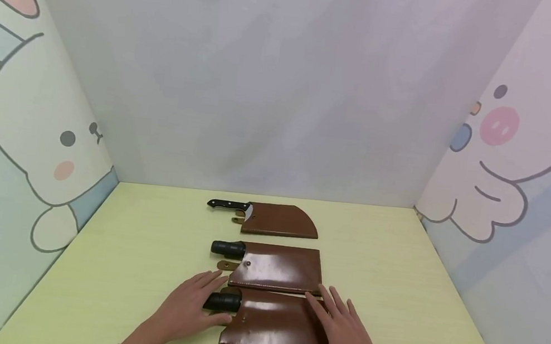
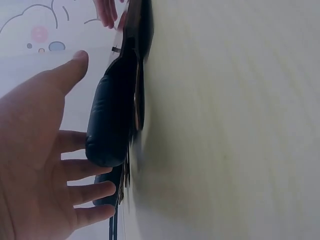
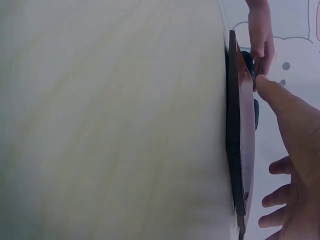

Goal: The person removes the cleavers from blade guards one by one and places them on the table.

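The left hand (image 1: 190, 308) is spread beside the black handle (image 1: 224, 302), the right hand (image 1: 347, 341) wide at the other end of the brown sheath (image 1: 275, 324), nearest of three on the table (image 1: 416, 321) (contact I can't judge from here). Even guidance should keep it straight.

The pale yellow, faintly streaked table (image 1: 149, 226) carries the middle knife (image 1: 280, 268), sheathed in brown. Just beyond the middle knife lies the far knife (image 1: 280, 221), likewise sheathed; nearer than the middle knife, the near knife (image 1: 272, 323).
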A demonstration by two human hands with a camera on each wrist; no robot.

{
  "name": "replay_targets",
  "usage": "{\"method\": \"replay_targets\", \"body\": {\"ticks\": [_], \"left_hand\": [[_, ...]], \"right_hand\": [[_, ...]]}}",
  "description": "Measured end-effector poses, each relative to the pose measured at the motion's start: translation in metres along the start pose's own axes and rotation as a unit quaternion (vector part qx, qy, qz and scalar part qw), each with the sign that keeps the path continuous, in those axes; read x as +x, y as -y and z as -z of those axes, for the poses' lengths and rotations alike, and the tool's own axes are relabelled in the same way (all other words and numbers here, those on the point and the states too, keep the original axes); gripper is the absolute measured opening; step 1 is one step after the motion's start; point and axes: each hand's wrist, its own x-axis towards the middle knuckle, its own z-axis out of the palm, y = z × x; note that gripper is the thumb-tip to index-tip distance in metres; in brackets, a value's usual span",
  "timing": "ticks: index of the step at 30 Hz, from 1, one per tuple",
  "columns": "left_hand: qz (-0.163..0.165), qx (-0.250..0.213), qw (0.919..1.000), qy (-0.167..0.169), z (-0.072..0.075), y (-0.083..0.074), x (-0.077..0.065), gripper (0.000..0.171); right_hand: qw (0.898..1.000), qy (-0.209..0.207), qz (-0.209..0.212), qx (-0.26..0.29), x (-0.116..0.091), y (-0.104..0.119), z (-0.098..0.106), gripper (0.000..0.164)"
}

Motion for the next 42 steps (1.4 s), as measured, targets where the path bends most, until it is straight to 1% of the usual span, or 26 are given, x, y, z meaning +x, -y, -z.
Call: {"method": "replay_targets", "body": {"ticks": [2, 7, 9, 14, 16, 19, 22, 27, 31, 34, 38, 42], "left_hand": [[-0.009, -0.004, 0.9999, 0.003, 0.0, -0.001, 0.001, 0.088], [-0.011, -0.043, 0.9984, 0.036, 0.002, -0.004, 0.003, 0.085], [-0.018, -0.053, 0.9976, 0.039, 0.002, -0.005, 0.003, 0.081], [-0.05, -0.044, 0.9976, 0.016, 0.0, -0.005, 0.005, 0.067], [-0.056, -0.04, 0.9976, 0.011, -0.001, -0.005, 0.007, 0.06], [-0.058, -0.039, 0.9975, 0.014, -0.002, -0.005, 0.009, 0.052], [-0.063, -0.034, 0.9972, 0.02, -0.002, -0.004, 0.011, 0.05], [-0.071, -0.026, 0.9968, 0.028, -0.001, -0.003, 0.011, 0.049], [-0.074, -0.018, 0.9968, 0.025, 0.0, -0.003, 0.011, 0.046], [-0.071, -0.015, 0.9971, 0.023, 0.0, -0.004, 0.01, 0.045], [-0.068, -0.017, 0.9974, 0.02, 0.003, -0.007, 0.008, 0.044], [-0.073, -0.017, 0.9972, 0.001, 0.007, -0.009, 0.007, 0.042]], "right_hand": [[1.0, 0.01, 0.008, 0.006, -0.002, 0.001, -0.001, 0.113], [0.998, 0.044, 0.011, 0.036, -0.002, 0.001, -0.001, 0.119], [0.997, 0.058, 0.01, 0.047, -0.002, 0.0, 0.0, 0.121], [0.993, 0.09, 0.004, 0.069, -0.001, -0.001, 0.003, 0.123], [0.993, 0.09, 0.005, 0.07, -0.001, 0.0, 0.004, 0.123], [0.995, 0.078, 0.007, 0.059, 0.0, 0.001, 0.003, 0.122], [0.996, 0.072, 0.004, 0.053, 0.0, 0.001, 0.001, 0.12], [0.992, 0.098, -0.017, 0.072, 0.001, 0.002, 0.001, 0.12], [0.991, 0.111, -0.025, 0.077, 0.001, 0.003, 0.003, 0.123], [0.993, 0.098, -0.013, 0.068, 0.0, 0.004, 0.004, 0.123], [0.997, 0.063, 0.013, 0.049, 0.0, 0.003, 0.006, 0.121], [0.999, 0.028, 0.034, 0.03, 0.0, 0.002, 0.008, 0.122]]}}
